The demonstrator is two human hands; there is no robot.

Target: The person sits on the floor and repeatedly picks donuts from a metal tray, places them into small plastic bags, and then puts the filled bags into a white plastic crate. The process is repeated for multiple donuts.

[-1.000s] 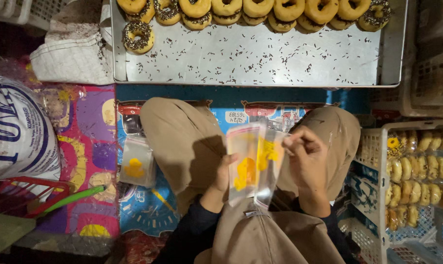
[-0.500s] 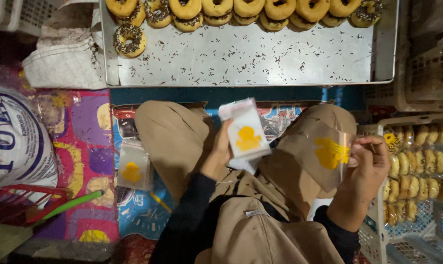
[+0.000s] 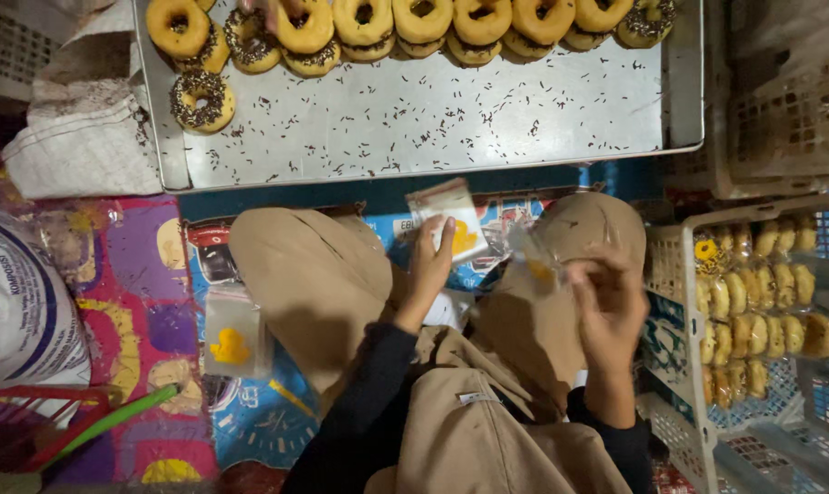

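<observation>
Head view: left hand grips clear yellow-printed bags; right hand pinches one bag.

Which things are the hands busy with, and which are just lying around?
In use: left hand holds a stack of clear bags; right hand holds one clear bag.

Lying about: doughnut tray, sack, basket of wrapped doughnuts, spare bag.

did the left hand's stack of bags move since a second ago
Yes. The left hand has carried the stack of bags up toward the metal tray, away from the right hand.
</observation>
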